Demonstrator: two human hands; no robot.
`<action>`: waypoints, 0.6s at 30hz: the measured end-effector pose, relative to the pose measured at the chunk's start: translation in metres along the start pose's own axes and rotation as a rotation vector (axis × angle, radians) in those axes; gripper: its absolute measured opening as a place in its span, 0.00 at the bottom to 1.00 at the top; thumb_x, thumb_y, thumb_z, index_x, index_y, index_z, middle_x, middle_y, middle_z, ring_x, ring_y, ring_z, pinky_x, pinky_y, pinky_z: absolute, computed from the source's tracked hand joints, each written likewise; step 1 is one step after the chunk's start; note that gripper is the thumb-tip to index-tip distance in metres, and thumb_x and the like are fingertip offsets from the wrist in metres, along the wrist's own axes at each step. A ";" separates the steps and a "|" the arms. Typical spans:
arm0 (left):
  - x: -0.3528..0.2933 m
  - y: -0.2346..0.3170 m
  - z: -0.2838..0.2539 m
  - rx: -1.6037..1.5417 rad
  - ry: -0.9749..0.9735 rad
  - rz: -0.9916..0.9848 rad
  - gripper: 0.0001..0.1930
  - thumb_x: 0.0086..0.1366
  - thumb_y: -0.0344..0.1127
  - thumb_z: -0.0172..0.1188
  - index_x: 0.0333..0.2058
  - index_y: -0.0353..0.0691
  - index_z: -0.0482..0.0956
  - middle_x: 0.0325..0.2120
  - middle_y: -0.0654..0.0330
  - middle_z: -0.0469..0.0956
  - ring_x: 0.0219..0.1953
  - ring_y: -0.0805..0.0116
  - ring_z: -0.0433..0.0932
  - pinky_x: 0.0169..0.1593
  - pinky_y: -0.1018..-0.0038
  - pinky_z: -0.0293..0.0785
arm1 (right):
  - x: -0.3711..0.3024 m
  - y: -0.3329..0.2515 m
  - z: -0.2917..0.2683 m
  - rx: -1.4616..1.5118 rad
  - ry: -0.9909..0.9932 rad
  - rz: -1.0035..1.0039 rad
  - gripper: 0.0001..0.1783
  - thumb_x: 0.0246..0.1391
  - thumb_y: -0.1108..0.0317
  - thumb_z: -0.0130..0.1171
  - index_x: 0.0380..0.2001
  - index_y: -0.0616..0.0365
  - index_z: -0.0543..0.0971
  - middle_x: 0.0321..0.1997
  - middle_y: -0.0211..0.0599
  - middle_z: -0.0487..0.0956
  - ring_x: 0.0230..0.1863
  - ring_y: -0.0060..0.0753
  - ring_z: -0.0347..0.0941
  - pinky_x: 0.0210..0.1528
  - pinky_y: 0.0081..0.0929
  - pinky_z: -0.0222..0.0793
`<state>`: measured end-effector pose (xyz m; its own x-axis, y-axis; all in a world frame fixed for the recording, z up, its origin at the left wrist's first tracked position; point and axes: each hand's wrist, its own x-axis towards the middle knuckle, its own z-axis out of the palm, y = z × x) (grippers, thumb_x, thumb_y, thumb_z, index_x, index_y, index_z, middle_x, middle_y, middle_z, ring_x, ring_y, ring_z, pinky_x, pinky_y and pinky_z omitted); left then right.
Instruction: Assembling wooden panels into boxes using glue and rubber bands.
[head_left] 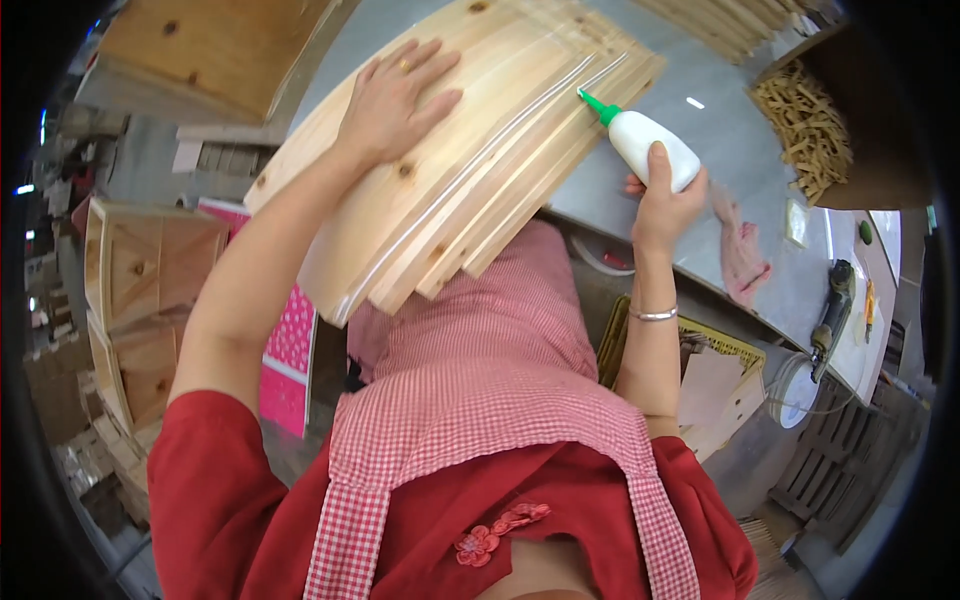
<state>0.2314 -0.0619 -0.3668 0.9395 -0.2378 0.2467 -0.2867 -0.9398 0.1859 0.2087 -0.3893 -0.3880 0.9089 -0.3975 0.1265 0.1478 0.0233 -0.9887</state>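
A stack of pale, knotty wooden boards point(470, 115) lies stepped on the worktable, its front end sticking out over the near edge. On the top board my left hand point(395, 105) rests flat, with its fingers spread. My right hand point(668, 205) is wrapped round a white glue bottle point(652, 148) with a green nozzle. The bottle tilts so that the nozzle tip sits at the right edge of the boards, near their far end. White lines of glue point(450, 200) run along the stepped long edges.
The grey worktable point(640, 235) carries a crumpled pink cloth point(738, 255) and a black-handled power tool point(832, 310). At right stands a box of small wooden pieces point(805, 130). Wooden boxes point(150, 265) are stacked at left. Below the table are a yellow crate point(745, 350) and a white bucket point(795, 392).
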 end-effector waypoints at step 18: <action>-0.013 0.017 -0.024 -0.046 -0.041 -0.009 0.29 0.67 0.55 0.48 0.60 0.44 0.69 0.64 0.49 0.63 0.67 0.49 0.59 0.65 0.51 0.55 | -0.195 -0.033 -0.016 -0.180 -0.685 -0.039 0.27 0.49 0.66 0.68 0.47 0.64 0.67 0.35 0.39 0.77 0.34 0.27 0.74 0.35 0.25 0.72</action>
<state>0.2094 -0.0691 -0.3441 0.9488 -0.2397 0.2058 -0.2853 -0.9299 0.2322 0.0205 -0.3275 -0.3814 0.9538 0.2728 0.1259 0.1726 -0.1545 -0.9728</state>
